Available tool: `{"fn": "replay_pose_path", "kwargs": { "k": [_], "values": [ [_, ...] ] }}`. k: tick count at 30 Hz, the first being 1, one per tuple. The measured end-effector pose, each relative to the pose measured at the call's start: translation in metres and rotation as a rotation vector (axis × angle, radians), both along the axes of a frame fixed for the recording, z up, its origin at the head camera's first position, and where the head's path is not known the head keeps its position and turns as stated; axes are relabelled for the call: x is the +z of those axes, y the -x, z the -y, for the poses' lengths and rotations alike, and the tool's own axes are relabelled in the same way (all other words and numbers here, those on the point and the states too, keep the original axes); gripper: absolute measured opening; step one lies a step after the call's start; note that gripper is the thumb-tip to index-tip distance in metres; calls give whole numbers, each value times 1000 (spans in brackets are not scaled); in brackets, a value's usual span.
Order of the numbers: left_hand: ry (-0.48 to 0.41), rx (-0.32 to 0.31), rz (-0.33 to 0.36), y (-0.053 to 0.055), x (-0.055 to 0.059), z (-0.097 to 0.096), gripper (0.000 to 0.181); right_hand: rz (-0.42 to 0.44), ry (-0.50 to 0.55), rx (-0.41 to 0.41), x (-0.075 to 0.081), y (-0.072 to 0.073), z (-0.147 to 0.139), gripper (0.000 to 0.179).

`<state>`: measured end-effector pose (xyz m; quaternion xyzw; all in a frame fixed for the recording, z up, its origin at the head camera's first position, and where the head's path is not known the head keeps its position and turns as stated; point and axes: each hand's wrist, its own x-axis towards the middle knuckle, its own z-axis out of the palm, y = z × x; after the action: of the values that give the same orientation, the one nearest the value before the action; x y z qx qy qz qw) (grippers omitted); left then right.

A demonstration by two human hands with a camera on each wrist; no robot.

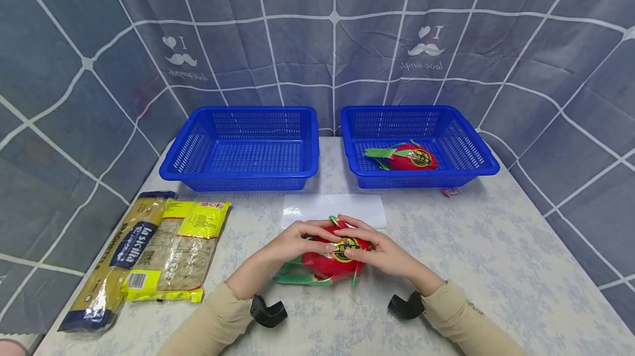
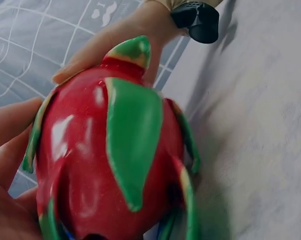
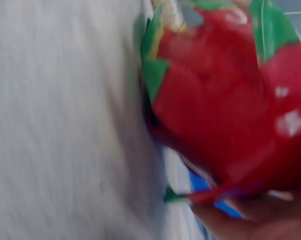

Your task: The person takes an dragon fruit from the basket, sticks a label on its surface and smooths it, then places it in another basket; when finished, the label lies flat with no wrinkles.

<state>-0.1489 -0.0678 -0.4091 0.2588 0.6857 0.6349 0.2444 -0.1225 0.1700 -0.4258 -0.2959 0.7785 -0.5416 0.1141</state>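
A glossy red dragon fruit (image 1: 317,264) with green scales and a round black-and-gold sticker is held between both hands, low over the table's middle. Curled over its left and upper side, my left hand (image 1: 297,241) grips it; the fingers also show beside the fruit (image 2: 90,185) in the left wrist view. From the other side my right hand (image 1: 384,252) holds it, fingers bent over the top near the sticker. In the right wrist view the fruit (image 3: 215,105) hides most of that hand. Whether its underside touches the table cannot be told.
Two blue plastic baskets stand at the back: the left basket (image 1: 238,184) and the right basket (image 1: 407,181), which contains another dragon fruit (image 1: 409,158). A white sheet (image 1: 334,207) lies before them. At left are a spaghetti pack (image 1: 99,284) and a yellow-ended clear pack (image 1: 178,251).
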Motion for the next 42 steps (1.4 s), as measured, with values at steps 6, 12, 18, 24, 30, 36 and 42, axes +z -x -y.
{"fn": "replay_pose_path", "kwargs": {
  "k": [6, 12, 18, 24, 30, 36, 42],
  "values": [
    [-44, 28, 69, 0, 0, -1, 27, 51, 201, -4, -4, 4, 0, 27],
    [16, 122, 55, -8, 0, -6, 22, 20, 284, -31, -8, 3, 2, 18],
    [25, 154, -10, -14, 0, -13, 24, -10, 190, -39, -6, 0, 5, 21],
    [21, 174, -116, -18, -3, -18, 22, 36, 131, -41, -3, -5, 10, 25],
    [-16, 88, -34, -15, -1, -13, 18, 88, 91, 62, 0, 1, 1, 19],
    [3, 73, -68, -15, -1, -13, 22, 215, 156, 150, 0, 6, -7, 21],
    [109, 235, -262, -22, -6, -23, 28, 115, 169, -5, -2, 1, 5, 13]
  ]
}}
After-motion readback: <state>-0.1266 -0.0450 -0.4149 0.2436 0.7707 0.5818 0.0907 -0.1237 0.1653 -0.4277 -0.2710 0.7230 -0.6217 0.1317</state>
